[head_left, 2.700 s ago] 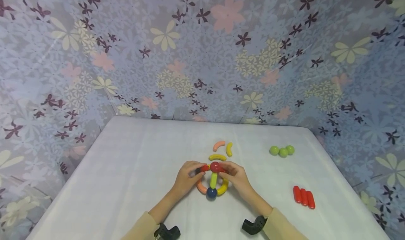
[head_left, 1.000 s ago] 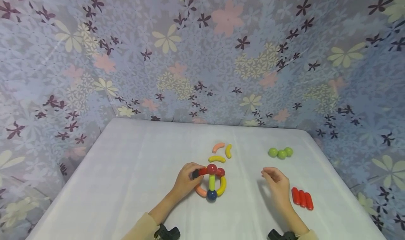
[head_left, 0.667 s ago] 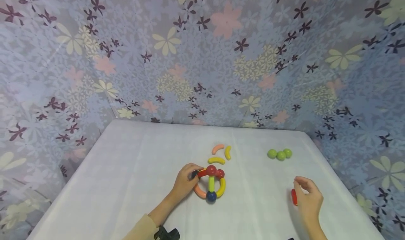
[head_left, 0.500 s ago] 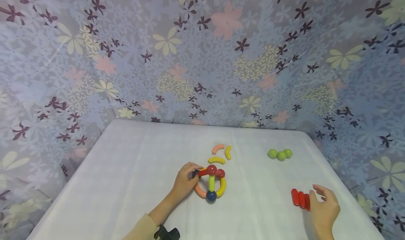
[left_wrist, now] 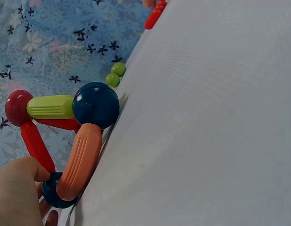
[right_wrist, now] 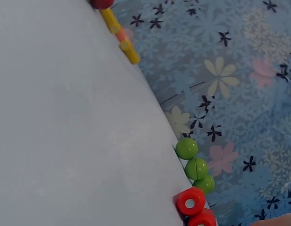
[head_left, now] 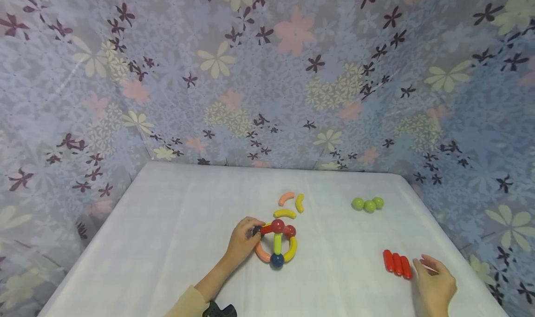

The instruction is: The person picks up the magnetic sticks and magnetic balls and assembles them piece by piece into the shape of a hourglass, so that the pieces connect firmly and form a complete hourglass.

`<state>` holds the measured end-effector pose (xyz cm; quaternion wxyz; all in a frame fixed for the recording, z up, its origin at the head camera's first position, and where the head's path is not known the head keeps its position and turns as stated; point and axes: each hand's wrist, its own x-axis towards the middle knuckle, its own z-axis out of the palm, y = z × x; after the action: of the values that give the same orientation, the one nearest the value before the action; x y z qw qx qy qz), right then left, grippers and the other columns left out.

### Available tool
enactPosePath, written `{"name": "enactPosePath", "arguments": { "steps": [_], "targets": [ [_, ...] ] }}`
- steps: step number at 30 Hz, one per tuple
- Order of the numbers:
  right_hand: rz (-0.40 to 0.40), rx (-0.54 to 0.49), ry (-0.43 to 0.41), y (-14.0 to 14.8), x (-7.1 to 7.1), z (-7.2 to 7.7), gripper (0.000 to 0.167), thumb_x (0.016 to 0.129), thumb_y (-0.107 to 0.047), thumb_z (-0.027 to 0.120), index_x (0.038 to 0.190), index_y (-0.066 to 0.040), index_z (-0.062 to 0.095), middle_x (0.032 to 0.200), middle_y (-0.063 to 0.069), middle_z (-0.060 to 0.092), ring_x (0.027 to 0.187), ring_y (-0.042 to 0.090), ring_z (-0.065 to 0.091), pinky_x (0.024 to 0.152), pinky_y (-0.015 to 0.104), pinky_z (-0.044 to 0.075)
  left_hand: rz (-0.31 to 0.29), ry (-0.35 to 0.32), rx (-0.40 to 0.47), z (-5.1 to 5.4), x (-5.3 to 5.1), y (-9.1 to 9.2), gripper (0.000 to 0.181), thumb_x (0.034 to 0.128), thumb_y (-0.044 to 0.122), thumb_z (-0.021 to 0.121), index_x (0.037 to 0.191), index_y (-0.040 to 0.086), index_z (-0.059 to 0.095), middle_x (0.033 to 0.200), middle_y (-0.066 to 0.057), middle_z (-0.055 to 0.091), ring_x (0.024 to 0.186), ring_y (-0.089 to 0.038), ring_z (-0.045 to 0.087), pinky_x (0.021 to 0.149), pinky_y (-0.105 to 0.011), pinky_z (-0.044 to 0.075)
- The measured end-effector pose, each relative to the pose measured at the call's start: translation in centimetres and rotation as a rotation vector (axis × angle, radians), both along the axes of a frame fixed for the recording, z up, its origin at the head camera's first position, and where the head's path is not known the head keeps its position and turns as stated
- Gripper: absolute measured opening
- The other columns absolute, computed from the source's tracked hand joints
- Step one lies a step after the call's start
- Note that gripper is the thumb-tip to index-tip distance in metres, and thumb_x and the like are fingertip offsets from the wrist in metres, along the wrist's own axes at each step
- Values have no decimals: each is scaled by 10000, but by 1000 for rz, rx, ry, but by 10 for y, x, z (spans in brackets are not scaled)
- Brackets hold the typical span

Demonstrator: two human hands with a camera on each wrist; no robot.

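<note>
My left hand (head_left: 242, 240) holds a ball-and-stick toy frame at its left, thumb and fingers round a dark blue ball (left_wrist: 53, 192). A red stick (left_wrist: 37, 147) runs from it to a raised red ball (head_left: 277, 226). An upright lime stick (head_left: 277, 243) links that ball to a front dark blue ball (head_left: 277, 260). Curved orange (left_wrist: 81, 162) and yellow (head_left: 291, 249) sticks form the base; another red ball (head_left: 290, 231) sits behind. My right hand (head_left: 436, 282), fingers loosely bent, is just right of three red sticks (head_left: 397, 264), apparently apart from them.
Behind the frame lie two yellow curved sticks (head_left: 285, 213) and an orange curved stick (head_left: 286, 198). Three green balls (head_left: 369, 206) sit together at the back right. The white-covered table (head_left: 188, 201) ends at a flowered cloth (head_left: 251, 75).
My right hand has let go of the frame and moved right, over the red sticks to their far side. My left hand stays on the frame's left, now holding it alone.
</note>
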<state>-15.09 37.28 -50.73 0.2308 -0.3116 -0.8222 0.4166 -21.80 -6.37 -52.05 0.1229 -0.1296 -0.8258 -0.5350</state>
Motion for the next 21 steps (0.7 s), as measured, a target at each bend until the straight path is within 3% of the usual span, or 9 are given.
{"name": "enactPosePath", "arguments": {
  "steps": [1, 2, 5, 7, 8, 21],
  "targets": [
    [8, 1, -5, 0, 0, -1, 371, 846, -125, 653, 1162, 64, 608, 625, -397, 369, 530, -243, 328, 488, 48, 360, 1, 0, 2, 0, 0, 0, 276, 787, 19, 659, 1017, 165, 704, 1007, 10, 653, 941, -160, 570, 789, -249, 447],
    [24, 9, -9, -1, -1, -1, 376, 848, -130, 657, 1159, 75, 604, 609, -333, 468, 529, -237, 328, 480, 55, 365, -1, 4, 2, 0, 1, 0, 278, 786, 17, 659, 1017, 164, 704, 1005, 10, 652, 941, -159, 569, 791, -248, 446],
    [65, 51, -53, -3, -4, -2, 394, 840, -135, 672, 1158, 86, 597, 729, 40, 698, 531, -226, 312, 469, 67, 371, 0, 10, 9, 0, 1, 0, 284, 782, 6, 659, 1013, 165, 706, 998, 5, 652, 937, -167, 567, 790, -241, 442],
    [81, 92, -79, -4, -5, -2, 398, 835, -135, 678, 1154, 89, 598, 911, 259, 693, 536, -221, 294, 469, 70, 357, -3, 18, 7, 1, 2, 0, 283, 784, 2, 656, 1013, 160, 705, 998, 1, 650, 939, -176, 565, 785, -240, 441],
    [91, 107, -84, -4, -5, -3, 400, 834, -133, 678, 1153, 94, 596, 994, 299, 672, 533, -220, 290, 470, 70, 349, -3, 20, 7, 0, 2, 1, 283, 784, -1, 655, 1012, 158, 706, 998, -1, 651, 940, -181, 564, 784, -240, 439],
    [135, 164, -91, -2, -3, 4, 439, 771, -112, 714, 1126, 120, 604, 837, 249, 710, 480, -212, 333, 483, 53, 311, 13, 11, 8, -2, 6, 5, 273, 789, 7, 652, 1012, 154, 707, 995, 9, 648, 932, -161, 561, 774, -227, 440]
  ]
}}
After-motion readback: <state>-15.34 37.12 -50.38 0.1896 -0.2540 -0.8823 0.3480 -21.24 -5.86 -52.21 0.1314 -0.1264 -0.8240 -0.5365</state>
